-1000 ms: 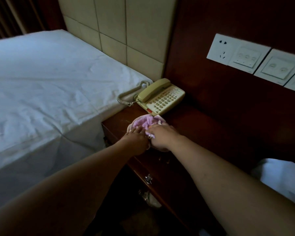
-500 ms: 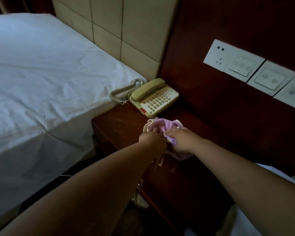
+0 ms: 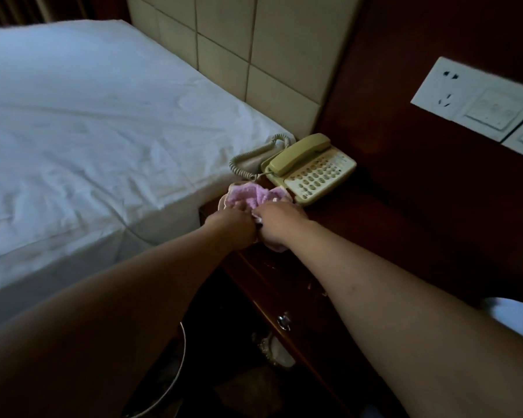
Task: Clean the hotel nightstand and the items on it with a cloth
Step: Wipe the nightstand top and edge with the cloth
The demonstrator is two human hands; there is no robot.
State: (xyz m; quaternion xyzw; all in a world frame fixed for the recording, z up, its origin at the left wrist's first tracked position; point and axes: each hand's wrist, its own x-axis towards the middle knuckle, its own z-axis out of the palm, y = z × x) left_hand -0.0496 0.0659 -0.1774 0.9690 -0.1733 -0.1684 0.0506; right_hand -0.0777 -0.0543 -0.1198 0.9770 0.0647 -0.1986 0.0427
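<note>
Now both arms reach forward; left hand [image 3: 234, 226] and right hand [image 3: 280, 223] grip the pink cloth [image 3: 251, 197] with closed fingers, nearer the telephone [image 3: 311, 170] than before.

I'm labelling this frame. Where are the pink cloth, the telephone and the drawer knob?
pink cloth [image 3: 248, 197], head view, bunched top above the hands
telephone [image 3: 317, 176], head view, keypad
drawer knob [image 3: 284, 321], head view, metal face
</note>
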